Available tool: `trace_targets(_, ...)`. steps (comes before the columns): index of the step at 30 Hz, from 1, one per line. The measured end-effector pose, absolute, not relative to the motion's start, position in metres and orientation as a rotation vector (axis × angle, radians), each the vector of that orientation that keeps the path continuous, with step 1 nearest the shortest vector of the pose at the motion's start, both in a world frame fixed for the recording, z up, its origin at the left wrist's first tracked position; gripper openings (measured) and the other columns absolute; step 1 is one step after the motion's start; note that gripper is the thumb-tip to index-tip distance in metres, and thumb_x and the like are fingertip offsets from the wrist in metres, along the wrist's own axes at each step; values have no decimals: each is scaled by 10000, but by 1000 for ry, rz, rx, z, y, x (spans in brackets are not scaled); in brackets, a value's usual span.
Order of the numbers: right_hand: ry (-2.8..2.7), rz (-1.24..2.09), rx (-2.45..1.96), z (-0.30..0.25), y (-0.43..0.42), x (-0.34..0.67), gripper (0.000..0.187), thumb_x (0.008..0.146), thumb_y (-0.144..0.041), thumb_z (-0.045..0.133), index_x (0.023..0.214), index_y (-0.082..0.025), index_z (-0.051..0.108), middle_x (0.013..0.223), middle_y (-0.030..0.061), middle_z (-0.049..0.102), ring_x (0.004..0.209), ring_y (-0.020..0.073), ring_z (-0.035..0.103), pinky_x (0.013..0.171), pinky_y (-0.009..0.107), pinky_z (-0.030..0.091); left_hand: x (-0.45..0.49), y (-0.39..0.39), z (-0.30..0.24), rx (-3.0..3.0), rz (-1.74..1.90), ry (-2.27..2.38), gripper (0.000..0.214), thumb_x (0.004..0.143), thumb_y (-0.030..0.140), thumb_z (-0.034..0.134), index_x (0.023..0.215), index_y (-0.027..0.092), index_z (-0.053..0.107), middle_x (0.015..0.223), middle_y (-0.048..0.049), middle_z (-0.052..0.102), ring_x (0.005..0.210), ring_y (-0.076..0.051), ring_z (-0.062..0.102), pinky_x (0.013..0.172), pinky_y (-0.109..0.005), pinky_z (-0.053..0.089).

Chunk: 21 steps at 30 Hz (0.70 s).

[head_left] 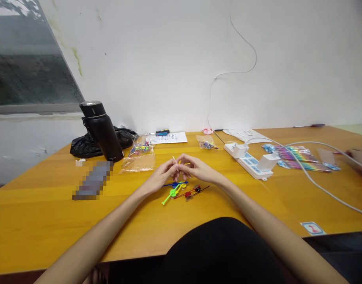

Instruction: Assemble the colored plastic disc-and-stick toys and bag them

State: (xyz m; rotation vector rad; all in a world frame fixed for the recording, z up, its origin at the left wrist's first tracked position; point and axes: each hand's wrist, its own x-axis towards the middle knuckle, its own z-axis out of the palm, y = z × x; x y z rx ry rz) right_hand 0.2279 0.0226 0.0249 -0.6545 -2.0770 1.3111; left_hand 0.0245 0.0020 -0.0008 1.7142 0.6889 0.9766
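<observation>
Fingers (pixel 170 171) pinch a thin, pale piece (pixel 175 159) beside plastic arrows (pixel 173 193).

**One wide view from the head**

We look through a single head-worn camera, facing forward and down over the glossy yellow-brown wooden table (pixel 39 225) toward the white painted wall (pixel 169 59) behind it. The person's rounded black clothing (pixel 222 252) rises from the bottom edge, closest to us; the bare left hand (pixel 163 174) and bare right hand (pixel 196 167) sit farther off, near mid-frame.
</observation>
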Motion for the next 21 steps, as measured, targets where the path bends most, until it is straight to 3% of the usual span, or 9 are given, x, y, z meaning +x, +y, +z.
trace_targets(7,-1983,1598,-479,18,26,228,353,939,-539,619,1042,-220,506,879,20,676,641,112,593,601,244,439,24,-1,5,1694,880,564,313,994,493,514,1042,184,524,944,-99,696,814,-180,641,714,-304,484)
trace_targets(14,-1954,1732,-397,13,23,224,355,933,-542,629,950,-215,492,861,-1,599,657,105,479,616,241,377,22,0,-3,1682,859,612,337,938,511,602,996,191,513,869,-37,602,750,-149,599,675,-266,459)
trace_targets(21,-2023,1701,-401,20,21,228,338,935,-522,633,947,-205,517,877,-17,489,684,104,419,621,238,363,21,-9,10,1787,872,692,230,919,386,627,922,195,498,884,-17,546,823,-152,533,740,-273,440)
